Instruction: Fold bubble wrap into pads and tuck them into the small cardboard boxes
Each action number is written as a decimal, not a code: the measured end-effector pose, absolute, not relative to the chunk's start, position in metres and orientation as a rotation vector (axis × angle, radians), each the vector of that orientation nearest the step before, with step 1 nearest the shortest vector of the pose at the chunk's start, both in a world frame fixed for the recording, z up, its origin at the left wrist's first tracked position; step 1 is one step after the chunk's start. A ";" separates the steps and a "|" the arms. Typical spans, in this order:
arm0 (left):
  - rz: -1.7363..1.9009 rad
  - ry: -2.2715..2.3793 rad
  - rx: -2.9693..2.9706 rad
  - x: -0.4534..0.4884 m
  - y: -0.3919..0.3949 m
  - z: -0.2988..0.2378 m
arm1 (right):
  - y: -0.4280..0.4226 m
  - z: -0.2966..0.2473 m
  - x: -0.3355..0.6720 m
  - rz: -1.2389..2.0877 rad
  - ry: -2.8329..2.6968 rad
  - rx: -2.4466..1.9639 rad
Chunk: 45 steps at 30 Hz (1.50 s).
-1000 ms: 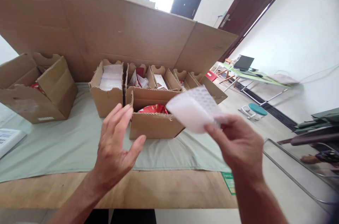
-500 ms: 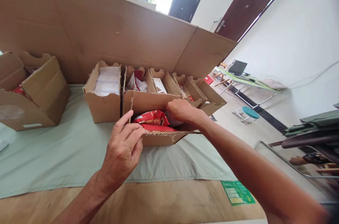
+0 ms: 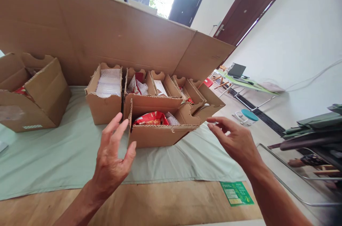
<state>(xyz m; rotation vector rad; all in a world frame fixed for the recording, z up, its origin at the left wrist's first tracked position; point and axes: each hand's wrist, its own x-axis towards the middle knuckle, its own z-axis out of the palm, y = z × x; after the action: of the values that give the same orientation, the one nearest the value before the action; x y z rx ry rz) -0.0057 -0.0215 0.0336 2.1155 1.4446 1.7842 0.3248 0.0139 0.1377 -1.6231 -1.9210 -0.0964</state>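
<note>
In front of me a cardboard box with an open top sits on the pale green cloth. Inside it lie a red printed packet and a piece of bubble wrap. My left hand is beside the box's left end, fingers apart and holding nothing. Off the right end hovers my right hand, its fingers loosely bent and parted, with nothing visible in them. Both hands appear clear of the cardboard.
Behind stands a row of cardboard boxes, one with clear plastic-wrapped items. A bigger box is at the left. A tall cardboard panel rises behind them. A green printed sheet lies on the wooden tabletop.
My right hand has come out of the box and moved right, past its end. My left hand has let go of the box's edge and shifted left, its fingers spreading.
</note>
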 end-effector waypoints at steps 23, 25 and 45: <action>1.304 1.567 1.168 -0.044 -0.123 -0.032 | -0.086 0.002 0.214 0.573 -1.596 -1.429; 1.379 1.572 1.169 -0.049 -0.114 -0.022 | -0.070 0.009 0.198 0.724 -1.559 -1.373; 1.677 1.892 0.941 -0.076 -0.193 -0.048 | 0.008 -0.004 0.063 0.999 -1.910 -0.856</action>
<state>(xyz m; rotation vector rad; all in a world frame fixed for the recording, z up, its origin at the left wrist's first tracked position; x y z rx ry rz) -0.0760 -0.1933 -0.0480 0.9414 1.8924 1.6772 0.0627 0.0080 -0.0045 -0.8559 -1.9100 0.9987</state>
